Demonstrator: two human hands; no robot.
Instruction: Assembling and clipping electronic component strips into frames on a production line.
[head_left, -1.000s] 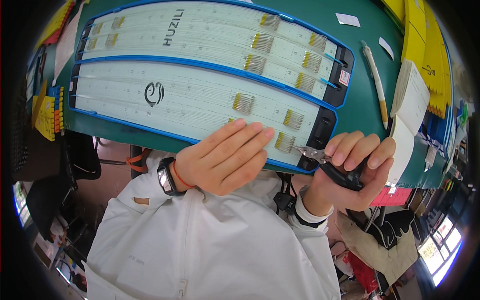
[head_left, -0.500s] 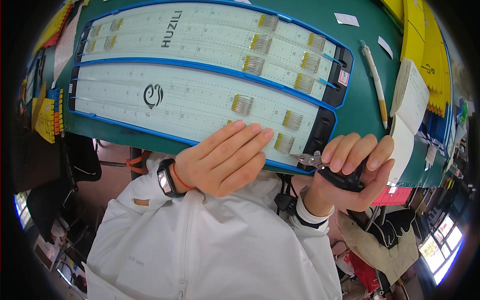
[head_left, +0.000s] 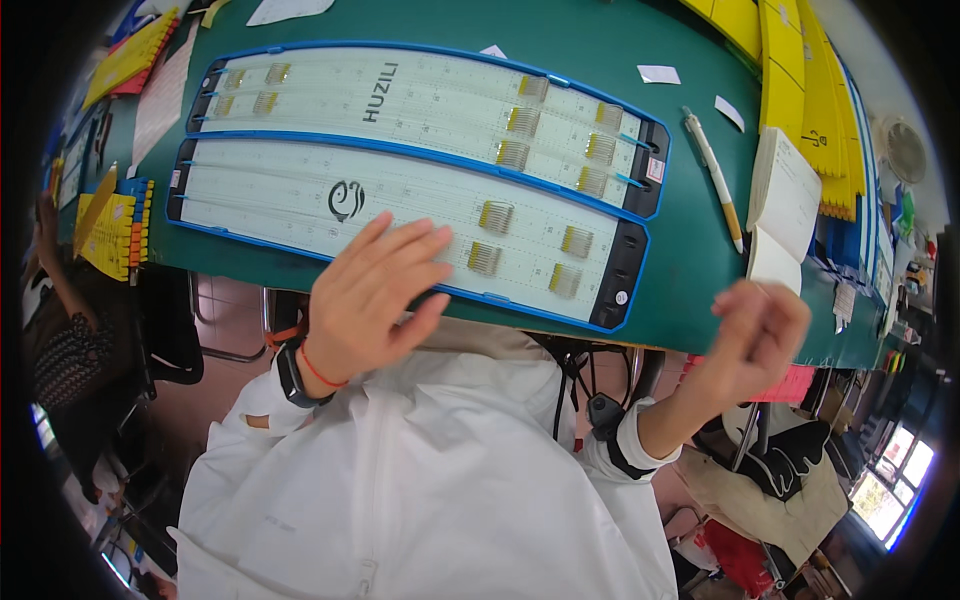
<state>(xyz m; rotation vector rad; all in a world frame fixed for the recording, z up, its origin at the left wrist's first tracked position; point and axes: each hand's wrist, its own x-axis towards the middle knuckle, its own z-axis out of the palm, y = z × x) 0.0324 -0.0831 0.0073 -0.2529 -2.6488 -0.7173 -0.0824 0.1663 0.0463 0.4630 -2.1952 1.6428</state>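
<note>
My left hand (head_left: 378, 292) is open, palm down, fingers spread over the near edge of a fishing-rig case (head_left: 410, 185). Part of a dark object (head_left: 430, 299) shows beside its thumb; most of it is hidden, so I cannot tell what it is. The case lies unfolded, two long white panels in blue frames, with printed scale lines. Small yellow-ended bundles of fine wire-like pieces (head_left: 485, 259) sit in rows on it. My right hand (head_left: 755, 335) is raised off the table's near edge, right of the case, fingers curled together and blurred; anything in them cannot be made out.
A white and tan pen (head_left: 715, 178) and an open notebook (head_left: 785, 195) lie right of the case on the green table (head_left: 690, 255). Paper scraps (head_left: 658, 74) are beyond. Yellow folders (head_left: 815, 120) stack at far right. Another person's arm (head_left: 65, 270) shows at far left.
The black-handled pliers have left my right hand, which has moved right. My left hand has shifted left and its fingers have spread. The case appears lower and smaller in view.
</note>
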